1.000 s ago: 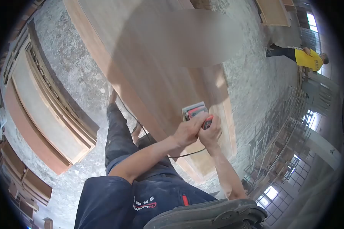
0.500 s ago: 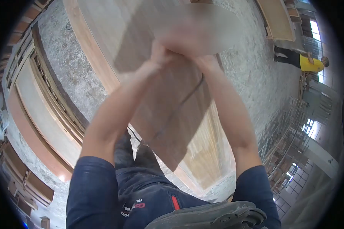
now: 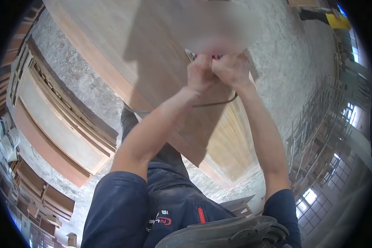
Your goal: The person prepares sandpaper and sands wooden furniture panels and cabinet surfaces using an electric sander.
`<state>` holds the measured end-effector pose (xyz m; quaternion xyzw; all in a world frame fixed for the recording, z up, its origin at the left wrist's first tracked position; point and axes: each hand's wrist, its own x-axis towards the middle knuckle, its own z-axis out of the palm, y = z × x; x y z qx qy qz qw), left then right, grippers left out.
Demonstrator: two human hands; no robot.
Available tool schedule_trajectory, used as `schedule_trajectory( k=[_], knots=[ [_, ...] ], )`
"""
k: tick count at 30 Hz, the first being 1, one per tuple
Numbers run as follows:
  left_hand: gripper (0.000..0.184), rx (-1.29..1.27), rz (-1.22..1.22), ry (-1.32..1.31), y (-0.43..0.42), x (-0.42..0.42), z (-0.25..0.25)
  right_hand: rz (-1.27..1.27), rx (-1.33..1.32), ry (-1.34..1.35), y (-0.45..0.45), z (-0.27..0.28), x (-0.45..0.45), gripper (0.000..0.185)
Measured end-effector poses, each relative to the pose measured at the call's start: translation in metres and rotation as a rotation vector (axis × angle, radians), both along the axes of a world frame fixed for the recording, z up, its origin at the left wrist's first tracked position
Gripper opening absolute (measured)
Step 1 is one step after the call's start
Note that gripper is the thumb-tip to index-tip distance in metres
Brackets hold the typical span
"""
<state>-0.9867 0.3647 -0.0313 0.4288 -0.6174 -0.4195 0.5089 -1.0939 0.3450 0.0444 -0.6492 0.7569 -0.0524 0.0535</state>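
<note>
Left hand (image 3: pixel 200 74) and right hand (image 3: pixel 232 71) grip the red tool (image 3: pixel 217 57) near the panel's (image 3: pixel 231 153) right edge, and a snagging cable (image 3: pixel 217 103) could yank it!

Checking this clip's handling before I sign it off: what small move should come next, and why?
Probably slide the tool slightly forward along the board: the left hand and right hand both grip it, and the cord crosses on the near side, where pulling back might snag it. Blur hides most of the tool.
</note>
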Motion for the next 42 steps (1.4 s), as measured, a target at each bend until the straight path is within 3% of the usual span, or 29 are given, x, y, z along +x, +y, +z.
schedule_trajectory(
  k=[2,5,8,11,15,16,18,22,25,29,33,42],
  knots=[
    [0.079,0.126,-0.1,0.065,0.058,-0.018,0.016,-0.027,0.001,0.02,0.061,0.001,-0.024,0.048],
    [0.072,0.116,-0.113,0.048,0.147,-0.06,-0.004,-0.024,-0.051,-0.006,0.155,0.0,-0.059,0.048],
    [0.082,0.2,-0.333,-0.004,0.223,-0.072,0.001,-0.085,0.041,-0.03,0.251,-0.004,-0.096,0.053],
    [0.083,0.151,-0.431,0.037,0.236,-0.064,0.01,-0.163,0.071,-0.001,0.284,-0.005,-0.097,0.053],
    [0.085,0.111,-0.449,0.098,0.153,-0.039,0.01,-0.189,0.031,0.034,0.2,-0.005,-0.064,0.05],
    [0.083,0.085,-0.391,0.078,0.124,-0.033,0.008,-0.189,0.018,-0.04,0.162,0.006,-0.046,0.037],
    [0.081,0.113,-0.345,0.063,0.071,-0.006,0.008,-0.034,-0.068,-0.062,0.091,0.014,-0.019,0.035],
    [0.08,0.018,-0.278,0.258,-0.064,0.033,-0.003,-0.015,-0.068,-0.07,-0.044,-0.005,0.018,0.039],
    [0.077,0.033,-0.146,0.161,-0.145,0.064,0.002,-0.033,-0.122,-0.078,-0.139,-0.015,0.061,0.042],
    [0.075,0.047,-0.107,0.229,-0.217,0.077,-0.003,0.026,-0.127,-0.151,-0.218,-0.002,0.087,0.044],
    [0.069,-0.026,0.008,0.099,-0.196,0.058,-0.001,-0.021,-0.07,-0.228,-0.196,-0.002,0.071,0.048],
    [0.071,0.072,-0.036,0.129,0.041,-0.045,-0.002,-0.12,0.002,-0.167,0.05,0.018,-0.027,0.05]
  ],
)
